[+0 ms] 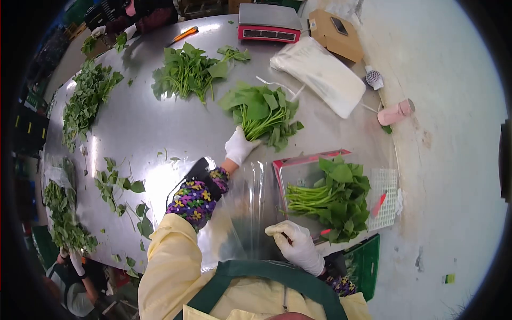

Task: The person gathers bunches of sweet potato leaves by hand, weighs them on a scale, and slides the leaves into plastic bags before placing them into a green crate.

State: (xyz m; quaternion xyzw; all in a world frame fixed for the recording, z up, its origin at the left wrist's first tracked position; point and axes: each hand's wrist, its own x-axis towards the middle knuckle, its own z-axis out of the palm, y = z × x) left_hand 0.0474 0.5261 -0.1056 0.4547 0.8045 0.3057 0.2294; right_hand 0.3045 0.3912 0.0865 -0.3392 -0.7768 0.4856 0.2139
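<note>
The fingertips of the left hand are being hidden by the held bunch, and much of the red-edged surface is being covered by the lower bunch. The co-worker (head included) is being cut off by the top edge, the scale display is being shown too small for reading, and the inside of the right hand is being concealed by its curled fingers.

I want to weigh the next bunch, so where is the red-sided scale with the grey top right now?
The scale sits at the table's far edge in the head view, just left of the cardboard box.
</note>
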